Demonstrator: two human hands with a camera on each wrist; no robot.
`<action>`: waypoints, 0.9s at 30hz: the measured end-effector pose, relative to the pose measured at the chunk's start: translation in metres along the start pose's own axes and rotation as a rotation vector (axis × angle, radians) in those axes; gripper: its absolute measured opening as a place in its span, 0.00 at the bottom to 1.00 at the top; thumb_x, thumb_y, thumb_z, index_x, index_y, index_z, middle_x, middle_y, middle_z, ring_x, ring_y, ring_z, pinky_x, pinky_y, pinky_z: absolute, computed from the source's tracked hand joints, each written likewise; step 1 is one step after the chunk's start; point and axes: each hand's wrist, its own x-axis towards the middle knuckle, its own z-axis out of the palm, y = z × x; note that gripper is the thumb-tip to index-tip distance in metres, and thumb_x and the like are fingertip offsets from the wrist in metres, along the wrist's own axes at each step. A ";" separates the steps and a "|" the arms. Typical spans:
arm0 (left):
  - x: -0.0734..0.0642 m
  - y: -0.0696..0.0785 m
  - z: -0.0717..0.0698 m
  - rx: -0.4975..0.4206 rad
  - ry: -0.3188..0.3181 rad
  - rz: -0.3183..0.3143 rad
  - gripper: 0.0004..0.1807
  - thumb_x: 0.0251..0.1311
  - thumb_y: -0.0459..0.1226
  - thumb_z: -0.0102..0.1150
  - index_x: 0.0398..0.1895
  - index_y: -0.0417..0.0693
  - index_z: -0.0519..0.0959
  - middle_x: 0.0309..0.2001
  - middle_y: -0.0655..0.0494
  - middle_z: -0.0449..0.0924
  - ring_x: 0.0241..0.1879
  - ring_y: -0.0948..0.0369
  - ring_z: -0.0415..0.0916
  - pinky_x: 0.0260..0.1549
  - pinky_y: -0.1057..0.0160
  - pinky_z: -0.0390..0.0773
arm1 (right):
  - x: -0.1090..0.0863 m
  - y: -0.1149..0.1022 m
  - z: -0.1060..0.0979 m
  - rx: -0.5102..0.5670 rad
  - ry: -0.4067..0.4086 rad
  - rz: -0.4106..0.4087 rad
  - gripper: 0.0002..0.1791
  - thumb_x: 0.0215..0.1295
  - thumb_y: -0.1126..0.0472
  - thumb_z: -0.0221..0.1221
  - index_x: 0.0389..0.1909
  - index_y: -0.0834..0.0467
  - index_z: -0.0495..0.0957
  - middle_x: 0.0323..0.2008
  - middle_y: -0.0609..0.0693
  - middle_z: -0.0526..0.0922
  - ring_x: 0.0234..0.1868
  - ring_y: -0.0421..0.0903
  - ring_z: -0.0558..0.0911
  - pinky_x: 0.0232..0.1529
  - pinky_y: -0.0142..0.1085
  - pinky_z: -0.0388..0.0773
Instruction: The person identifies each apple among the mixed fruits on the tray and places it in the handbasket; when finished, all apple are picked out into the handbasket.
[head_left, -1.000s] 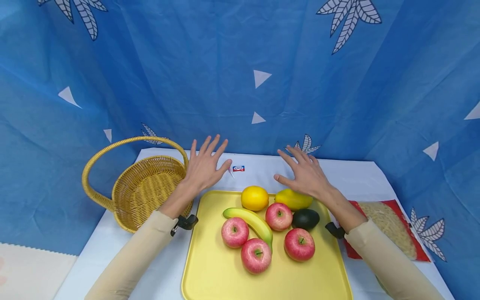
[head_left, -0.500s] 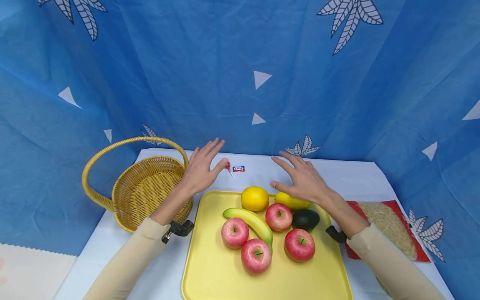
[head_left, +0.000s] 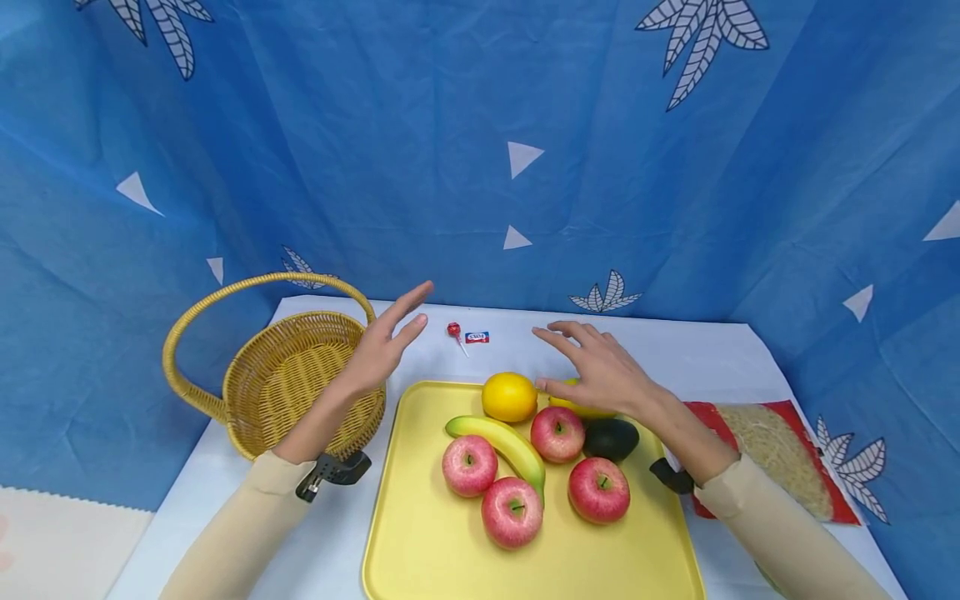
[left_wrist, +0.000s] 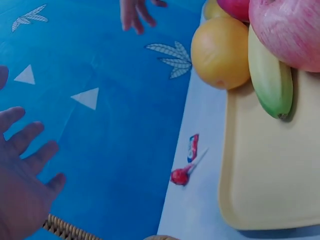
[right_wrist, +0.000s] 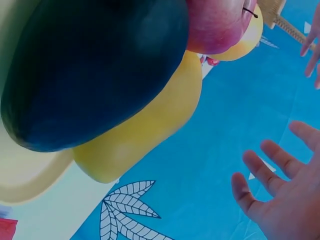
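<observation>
My left hand (head_left: 378,354) hovers with extended fingers between the wicker basket (head_left: 251,392) and a red lollipop (head_left: 453,330), holding nothing. Over the far right of the yellow tray (head_left: 420,542), my right hand (head_left: 609,367) is held up with its fingers loosely bent, also holding nothing. It partly hides a long yellow fruit (head_left: 588,410). Near it on the tray lie an orange-yellow round fruit (head_left: 510,397), a dark green avocado-like fruit (head_left: 611,439), a banana (head_left: 498,437) and several apples (head_left: 598,490). In the right wrist view the avocado-like fruit (right_wrist: 95,70) looms large.
Beside the lollipop lies a small red-and-blue packet (head_left: 477,337). A red clear-fronted bag (head_left: 780,454) of pale strands rests on the right, partly behind my right forearm. A blue patterned cloth (head_left: 420,150) hangs behind the white table (head_left: 675,346).
My left hand has drawn left and back, turning more edge-on and uncovering the lollipop. My right hand has moved slightly left and nearer, its fingers more bent. The fruit has stayed put.
</observation>
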 end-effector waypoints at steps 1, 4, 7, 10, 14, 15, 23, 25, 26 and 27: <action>-0.001 0.000 -0.001 -0.027 0.000 0.011 0.28 0.80 0.44 0.43 0.79 0.58 0.57 0.77 0.59 0.58 0.77 0.56 0.53 0.71 0.40 0.55 | -0.001 -0.001 0.000 0.003 -0.004 0.000 0.44 0.61 0.30 0.60 0.77 0.36 0.59 0.70 0.49 0.67 0.67 0.54 0.69 0.65 0.63 0.63; -0.005 0.002 -0.005 -0.098 -0.005 0.043 0.27 0.80 0.41 0.42 0.79 0.55 0.57 0.77 0.57 0.59 0.76 0.57 0.54 0.72 0.43 0.55 | -0.002 -0.005 0.001 0.008 -0.019 -0.003 0.44 0.61 0.28 0.58 0.76 0.36 0.60 0.69 0.48 0.68 0.66 0.53 0.69 0.65 0.62 0.64; -0.009 0.004 -0.009 -0.180 -0.013 0.060 0.26 0.81 0.41 0.40 0.79 0.53 0.57 0.76 0.55 0.60 0.76 0.58 0.55 0.73 0.47 0.54 | -0.004 -0.008 0.001 0.018 -0.032 -0.017 0.44 0.61 0.26 0.56 0.76 0.36 0.61 0.68 0.48 0.68 0.65 0.53 0.70 0.64 0.61 0.65; -0.014 0.007 -0.012 -0.221 -0.004 0.066 0.26 0.81 0.41 0.40 0.78 0.52 0.58 0.75 0.53 0.62 0.75 0.56 0.58 0.74 0.51 0.54 | -0.006 -0.010 0.002 0.027 -0.038 -0.031 0.43 0.61 0.24 0.55 0.75 0.35 0.62 0.67 0.48 0.69 0.63 0.53 0.72 0.63 0.60 0.67; -0.019 0.009 -0.017 -0.253 0.024 0.072 0.26 0.81 0.41 0.40 0.78 0.50 0.59 0.74 0.49 0.65 0.74 0.55 0.60 0.72 0.63 0.58 | -0.008 -0.014 0.003 0.033 -0.044 -0.063 0.42 0.61 0.23 0.53 0.75 0.34 0.62 0.66 0.48 0.71 0.61 0.52 0.74 0.61 0.58 0.70; -0.021 0.009 -0.018 -0.253 0.031 0.076 0.26 0.81 0.41 0.40 0.78 0.49 0.59 0.74 0.48 0.65 0.74 0.54 0.60 0.71 0.65 0.59 | -0.009 -0.015 0.003 0.035 -0.047 -0.068 0.42 0.61 0.23 0.53 0.75 0.34 0.62 0.66 0.48 0.71 0.61 0.52 0.74 0.61 0.58 0.70; -0.030 0.011 -0.033 -0.217 0.085 0.104 0.25 0.80 0.40 0.42 0.76 0.46 0.61 0.71 0.45 0.68 0.72 0.57 0.64 0.68 0.66 0.63 | -0.014 -0.028 0.002 0.055 -0.095 -0.072 0.43 0.59 0.24 0.56 0.74 0.35 0.64 0.64 0.45 0.72 0.59 0.48 0.75 0.58 0.54 0.75; -0.032 0.011 -0.037 -0.220 0.098 0.116 0.24 0.80 0.38 0.41 0.75 0.46 0.63 0.70 0.45 0.69 0.71 0.58 0.64 0.68 0.64 0.63 | -0.015 -0.030 0.003 0.059 -0.101 -0.083 0.43 0.59 0.24 0.56 0.74 0.34 0.64 0.63 0.44 0.72 0.58 0.46 0.75 0.57 0.52 0.76; -0.032 0.011 -0.039 -0.221 0.107 0.126 0.24 0.80 0.38 0.41 0.75 0.45 0.64 0.70 0.45 0.70 0.71 0.58 0.65 0.68 0.64 0.63 | -0.016 -0.031 0.003 0.065 -0.104 -0.091 0.43 0.59 0.24 0.57 0.74 0.34 0.64 0.63 0.44 0.73 0.58 0.46 0.75 0.56 0.51 0.76; -0.033 0.011 -0.040 -0.224 0.114 0.136 0.23 0.80 0.37 0.41 0.74 0.43 0.64 0.69 0.45 0.71 0.71 0.58 0.65 0.68 0.63 0.63 | -0.016 -0.032 0.003 0.066 -0.107 -0.100 0.43 0.59 0.24 0.57 0.74 0.34 0.64 0.62 0.43 0.73 0.57 0.45 0.75 0.56 0.50 0.76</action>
